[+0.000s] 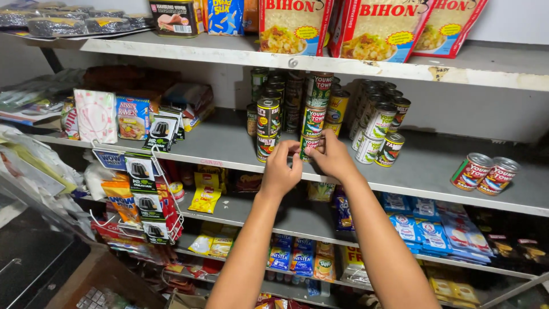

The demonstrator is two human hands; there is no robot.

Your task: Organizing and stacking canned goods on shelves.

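Stacked tin cans stand on the middle shelf [229,150]. My right hand [333,157] reaches in from the right, and its fingertips are on the bottom green-and-red can [309,145] of a three-high stack. My left hand [280,170] is curled against the same can's left side, in the gap next to a dark-labelled can [265,146]. More green cans [313,119] sit on top of the one I touch. A dark can [267,114] tops the left stack. Both forearms come up from the bottom edge of the view.
White-labelled cans [378,127] crowd the shelf right of my hands. Two red cans [485,171] lie further right. Noodle packets [132,117] and a wire rack of sachets [150,197] are at the left. Red noodle bags [377,28] line the top shelf, and drink sachets [291,258] fill the lower shelves.
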